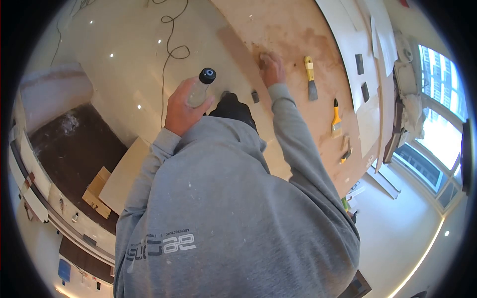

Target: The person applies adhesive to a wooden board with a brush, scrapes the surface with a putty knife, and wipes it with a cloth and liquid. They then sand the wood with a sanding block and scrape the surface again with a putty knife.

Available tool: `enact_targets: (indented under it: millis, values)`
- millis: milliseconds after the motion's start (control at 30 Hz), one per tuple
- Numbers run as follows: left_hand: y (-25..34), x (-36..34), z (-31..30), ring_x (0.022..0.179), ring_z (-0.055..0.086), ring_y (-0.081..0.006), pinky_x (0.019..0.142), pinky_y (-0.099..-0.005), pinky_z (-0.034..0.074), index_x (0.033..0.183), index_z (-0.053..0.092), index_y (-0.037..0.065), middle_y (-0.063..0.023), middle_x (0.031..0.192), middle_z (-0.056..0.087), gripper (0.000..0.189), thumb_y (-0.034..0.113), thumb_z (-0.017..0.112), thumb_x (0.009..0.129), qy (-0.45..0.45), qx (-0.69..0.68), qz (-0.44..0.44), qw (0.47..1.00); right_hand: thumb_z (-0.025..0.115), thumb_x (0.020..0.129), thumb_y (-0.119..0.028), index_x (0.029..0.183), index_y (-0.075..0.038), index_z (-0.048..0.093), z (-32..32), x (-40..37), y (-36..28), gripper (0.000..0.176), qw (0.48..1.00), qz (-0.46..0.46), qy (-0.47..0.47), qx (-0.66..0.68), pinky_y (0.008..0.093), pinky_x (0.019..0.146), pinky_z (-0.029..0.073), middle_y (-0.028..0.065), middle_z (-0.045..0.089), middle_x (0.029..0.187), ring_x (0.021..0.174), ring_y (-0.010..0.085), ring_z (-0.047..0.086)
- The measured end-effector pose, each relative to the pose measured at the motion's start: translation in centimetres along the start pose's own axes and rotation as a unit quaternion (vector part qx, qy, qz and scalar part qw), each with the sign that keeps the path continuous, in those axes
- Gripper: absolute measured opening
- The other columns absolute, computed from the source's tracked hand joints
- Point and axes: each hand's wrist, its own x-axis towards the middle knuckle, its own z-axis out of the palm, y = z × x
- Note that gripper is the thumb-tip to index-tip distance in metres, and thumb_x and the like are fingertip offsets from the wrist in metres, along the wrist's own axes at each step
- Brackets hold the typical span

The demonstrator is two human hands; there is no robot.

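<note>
My left hand [180, 110] is wrapped round a clear bottle [198, 94] with a black cap [207, 75], held upright in front of my body. My right hand [272, 69] is down on the brown wooden board [283, 35], close to its left edge. Its fingers are curled and pressed together against the surface; whatever they may hold is too small to make out. To the right of that hand lie a scraper [310, 77] with a yellow handle and a paintbrush [336, 119], also yellow-handled.
A small dark block [255, 96] sits left of my right forearm. Farther right on the board is a utility knife [346, 156]. Two dark blocks [359, 64] [365, 92] rest on pale sheets. A cable [164, 79] loops across the glossy floor, and cardboard [97, 193] lies lower left.
</note>
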Motion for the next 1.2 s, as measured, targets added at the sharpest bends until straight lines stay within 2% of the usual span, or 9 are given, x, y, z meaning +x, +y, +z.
enact_targets:
  millis: [133, 233, 333, 467, 700, 867, 1000, 1133, 1200]
  values:
    - [0.2, 0.2, 0.8, 0.100, 0.069, -0.0345, 0.087, -0.0406, 0.055, 0.123, 0.064, 0.004, -0.0160, 0.111, 0.069, 0.050, 0.019, 0.085, 0.080, -0.002, 0.004, -0.027, 1.000, 0.070, 0.067, 0.004, 0.101, -0.007, 0.072, -0.9, -2.0, 0.8, 0.036, 0.998, -0.040, -0.038, 0.008, 0.0443, 0.094, 0.050, 0.0123, 0.065, 0.105, 0.106, 0.0368, 0.060]
    - [0.2, 0.2, 2.1, 0.085, 0.065, -0.0224, 0.081, -0.0351, 0.053, 0.115, 0.064, 0.002, -0.0109, 0.096, 0.068, 0.042, 0.018, 0.085, 0.082, 0.033, 0.022, 0.002, 0.999, 0.070, 0.066, 0.004, 0.099, -0.007, 0.071, -0.3, 1.1, 0.3, 0.035, 0.998, -0.017, -0.046, 0.045, 0.0447, 0.094, 0.050, 0.0124, 0.065, 0.104, 0.105, 0.0370, 0.060]
    - [1.8, 0.6, 3.5, 0.085, 0.064, -0.0209, 0.081, -0.0353, 0.053, 0.113, 0.063, 0.002, -0.0109, 0.096, 0.068, 0.041, 0.018, 0.085, 0.082, 0.038, -0.008, -0.011, 0.999, 0.070, 0.067, 0.003, 0.097, -0.006, 0.069, -0.3, 1.3, 0.1, 0.031, 0.998, -0.068, -0.002, 0.020, 0.0450, 0.093, 0.050, 0.0125, 0.064, 0.103, 0.104, 0.0370, 0.060]
    - [3.1, 0.4, 5.0, 0.096, 0.069, -0.0322, 0.086, -0.0387, 0.055, 0.121, 0.064, 0.003, -0.0144, 0.108, 0.070, 0.048, 0.020, 0.084, 0.081, 0.032, 0.020, -0.068, 0.997, 0.069, 0.069, 0.001, 0.096, -0.005, 0.066, -2.1, -3.0, 3.2, 0.028, 0.987, -0.125, -0.050, 0.083, 0.0458, 0.093, 0.049, 0.0121, 0.063, 0.105, 0.105, 0.0369, 0.060]
    - [5.1, -0.1, 8.9, 0.089, 0.069, -0.0288, 0.082, -0.0385, 0.055, 0.118, 0.064, 0.003, -0.0144, 0.100, 0.070, 0.045, 0.019, 0.085, 0.081, 0.054, 0.029, -0.092, 0.994, 0.067, 0.081, -0.005, 0.112, -0.014, 0.074, 3.4, 8.1, 0.8, 0.033, 0.982, -0.081, -0.153, 0.076, 0.0440, 0.096, 0.053, 0.0072, 0.066, 0.122, 0.118, 0.0315, 0.061]
    - [6.3, 0.1, 11.3, 0.087, 0.068, -0.0209, 0.079, -0.0355, 0.055, 0.119, 0.064, 0.003, -0.0109, 0.097, 0.070, 0.046, 0.017, 0.086, 0.081, 0.088, 0.020, -0.099, 0.991, 0.066, 0.085, -0.009, 0.113, -0.012, 0.073, -0.1, 9.7, 5.4, 0.029, 0.980, -0.025, 0.018, 0.198, 0.0445, 0.094, 0.053, 0.0089, 0.069, 0.116, 0.113, 0.0310, 0.063]
    - [6.3, -1.4, 11.7, 0.087, 0.064, -0.0136, 0.080, -0.0310, 0.053, 0.123, 0.062, 0.001, -0.0049, 0.096, 0.067, 0.048, 0.014, 0.086, 0.084, 0.107, 0.046, -0.128, 0.985, 0.067, 0.087, -0.014, 0.114, -0.007, 0.071, -1.1, 6.4, 12.4, 0.028, 0.994, 0.049, 0.096, 0.026, 0.0453, 0.093, 0.052, 0.0158, 0.065, 0.117, 0.110, 0.0389, 0.060]
    - [6.2, -2.6, 13.1, 0.085, 0.062, -0.0121, 0.080, -0.0295, 0.052, 0.122, 0.061, 0.001, -0.0034, 0.096, 0.065, 0.046, 0.011, 0.085, 0.084, 0.150, 0.041, -0.133, 0.979, 0.070, 0.081, -0.009, 0.112, -0.001, 0.069, 0.6, 4.0, 3.5, 0.032, 0.991, -0.034, -0.014, -0.129, 0.0460, 0.096, 0.050, 0.0186, 0.062, 0.122, 0.112, 0.0404, 0.059]
    - [7.0, -2.4, 13.6, 0.084, 0.061, -0.0115, 0.079, -0.0289, 0.052, 0.123, 0.060, 0.001, -0.0030, 0.096, 0.065, 0.047, 0.009, 0.085, 0.084, 0.153, 0.019, -0.140, 0.978, 0.067, 0.078, -0.003, 0.115, -0.002, 0.068, 4.9, 4.4, 0.7, 0.037, 0.988, -0.071, -0.067, 0.117, 0.0458, 0.102, 0.049, 0.0173, 0.062, 0.125, 0.120, 0.0388, 0.057]
